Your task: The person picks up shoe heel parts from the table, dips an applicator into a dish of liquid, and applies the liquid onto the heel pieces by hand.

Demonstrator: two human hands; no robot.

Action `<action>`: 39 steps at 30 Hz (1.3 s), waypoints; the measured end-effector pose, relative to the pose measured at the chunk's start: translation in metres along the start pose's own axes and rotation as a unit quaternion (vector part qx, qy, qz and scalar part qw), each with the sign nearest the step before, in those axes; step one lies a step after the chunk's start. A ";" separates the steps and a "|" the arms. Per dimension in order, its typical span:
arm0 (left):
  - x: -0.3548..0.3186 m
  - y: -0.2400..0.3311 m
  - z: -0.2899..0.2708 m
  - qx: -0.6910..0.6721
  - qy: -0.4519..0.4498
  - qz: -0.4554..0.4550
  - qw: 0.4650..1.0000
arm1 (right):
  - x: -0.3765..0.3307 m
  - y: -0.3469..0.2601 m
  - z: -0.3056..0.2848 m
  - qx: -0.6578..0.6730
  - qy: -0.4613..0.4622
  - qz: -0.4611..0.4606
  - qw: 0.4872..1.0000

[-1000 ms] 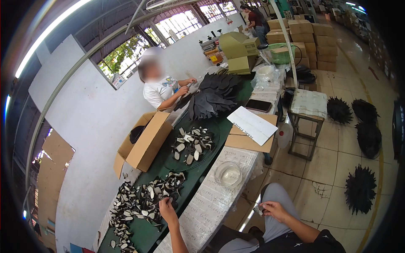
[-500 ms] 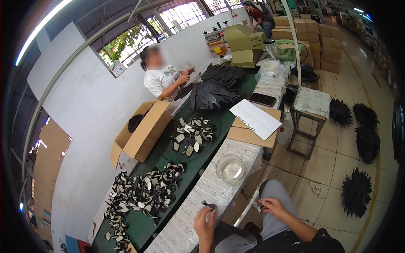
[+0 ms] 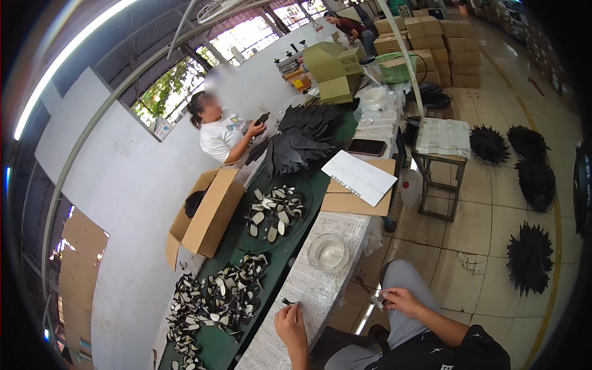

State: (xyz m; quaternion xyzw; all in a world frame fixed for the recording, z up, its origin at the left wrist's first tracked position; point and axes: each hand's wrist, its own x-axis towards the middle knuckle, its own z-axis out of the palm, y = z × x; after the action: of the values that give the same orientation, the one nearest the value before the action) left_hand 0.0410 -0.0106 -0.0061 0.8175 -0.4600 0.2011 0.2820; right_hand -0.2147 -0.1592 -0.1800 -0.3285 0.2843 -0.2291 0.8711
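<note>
White wall (image 3: 135, 148) takes up much of the left of the frame, beside a long green counter (image 3: 271, 258) that slants from lower left to upper centre. Along its right side runs a white wrapped counter (image 3: 271, 345). On the green surface, a wide heap of black-and-pale pieces (image 3: 216, 296) spreads at lower left, where the bottom of the frame cuts it off; single outlines blur together there. An open cardboard box (image 3: 213, 216) sits above it, and a clear round bowl (image 3: 328, 251) stands near the middle of the wrapped surface. Below the bowl, at lower centre, is the left hand (image 3: 291, 324), its forearm cropped by the lower edge; its grip is closed on a small dark piece (image 3: 287, 301). This piece juts past the fingertips toward the upper left, its long axis slanting down to the right, its lower end covered by the fingers; whether it touches the counter I cannot tell. Farther right, above the grey-trousered knee, the right hand (image 3: 401, 301) has its grip pinched on a small greyish item (image 3: 377, 302), which pokes out left of the fingertips, too tiny to make out its shape or direction.
</note>
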 end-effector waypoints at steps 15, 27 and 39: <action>0.004 -0.016 0.016 -0.216 -0.090 -0.160 0.959 | 0.001 0.007 -0.004 -0.002 -0.020 -0.015 1.000; -0.006 -0.014 0.017 -0.370 0.007 -0.232 0.899 | -0.003 -0.012 0.007 -0.034 0.005 -0.007 0.999; -0.072 0.048 -0.007 -0.723 -0.095 -0.472 0.495 | -0.067 -0.094 0.136 -0.318 -0.011 -0.302 0.899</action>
State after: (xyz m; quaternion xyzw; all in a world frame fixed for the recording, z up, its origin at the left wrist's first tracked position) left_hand -0.0365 0.0192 -0.0299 0.4375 -0.0140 -0.4442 0.7817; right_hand -0.1960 -0.1240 -0.0064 -0.6606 0.2194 -0.3746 0.6125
